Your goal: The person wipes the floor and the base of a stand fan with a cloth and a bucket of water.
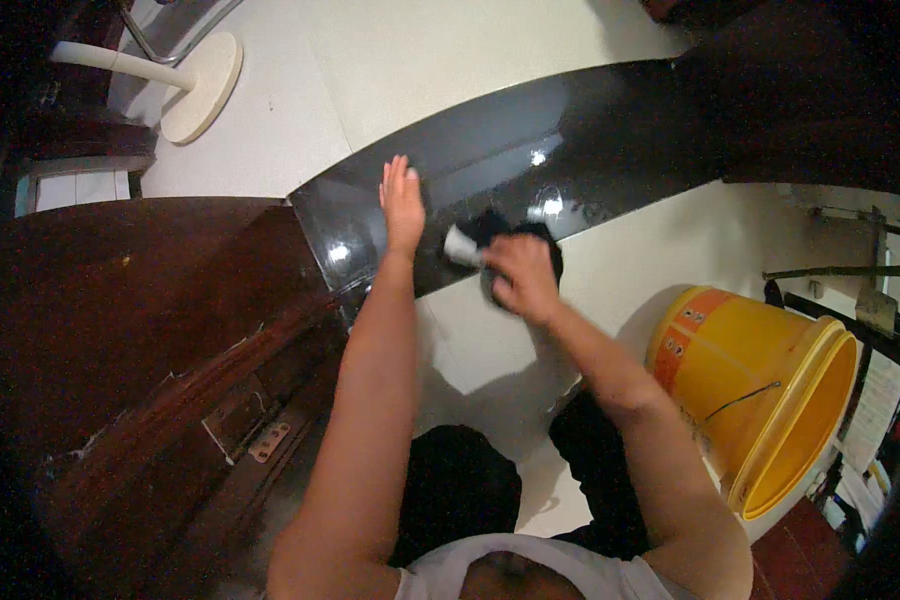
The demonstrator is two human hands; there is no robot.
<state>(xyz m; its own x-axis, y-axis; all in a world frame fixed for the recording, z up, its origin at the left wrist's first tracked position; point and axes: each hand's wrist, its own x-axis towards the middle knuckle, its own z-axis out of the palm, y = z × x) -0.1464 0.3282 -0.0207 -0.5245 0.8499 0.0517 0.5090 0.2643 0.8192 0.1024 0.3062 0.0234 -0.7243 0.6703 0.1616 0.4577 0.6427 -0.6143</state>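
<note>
My right hand (523, 276) grips a dark cloth (544, 238) with a white part (462, 246), bunched against the near edge of a glossy black stone threshold (487, 165). This hand and the cloth are blurred, so the folds are hard to make out. To its left, my left hand (403, 202) is held over the threshold with its fingers straight and nothing in it. Whether its palm touches the stone cannot be told. Bright light reflections lie on the black surface.
A dark wooden door (157, 300) with a metal hinge (270, 442) stands at the left. At the right a yellow plastic bucket (757, 375) is on the pale tiled floor (472, 337). Beyond the threshold is a cream round base with a pole (202, 90).
</note>
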